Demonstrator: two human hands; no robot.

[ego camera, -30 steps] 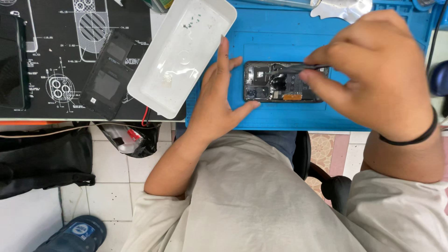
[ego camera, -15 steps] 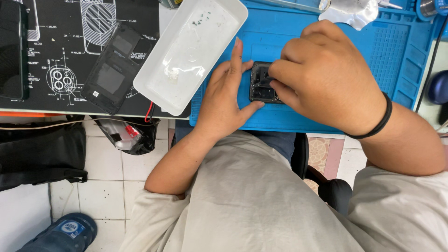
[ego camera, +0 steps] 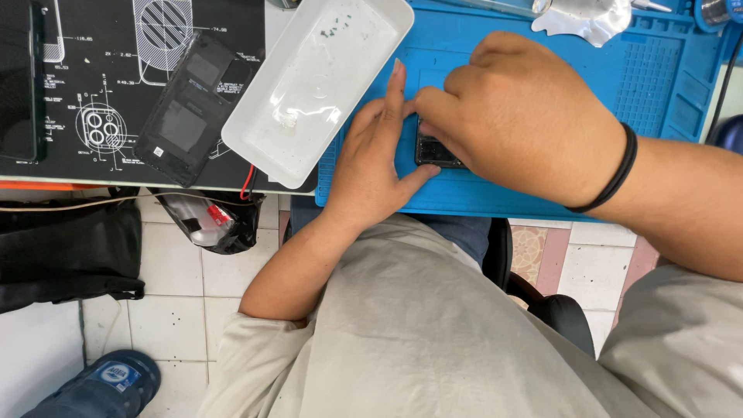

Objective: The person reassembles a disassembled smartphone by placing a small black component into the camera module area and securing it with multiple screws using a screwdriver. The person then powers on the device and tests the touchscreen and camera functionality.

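Opened phone (ego camera: 435, 152), dark and mostly hidden, flat on the blue work mat (ego camera: 665, 85) at the near edge of the bench. Braced from the left by the left hand (ego camera: 371, 159): palm down on the mat, fingers straight along the phone's end, thumb hooked under its near corner — an open, flat grip, pressing rather than clasping, presumably to stop sliding. Covered from above by the right hand (ego camera: 526, 116), fingers curled and tips pinched down onto the phone's top edge; whether a small tool or part sits in that pinch, cannot tell. Black band (ego camera: 611, 174) round the right wrist.

Just left of the mat, white tray (ego camera: 309, 93), tilted across the seam between mats, a few tiny specks at its far end — probably loose screws, kept within reach. Further left, black back cover (ego camera: 190, 108) laid on a dark printed mat (ego camera: 85, 85), well apart from the working spot. Silvery foil piece (ego camera: 580, 19) at the far edge.
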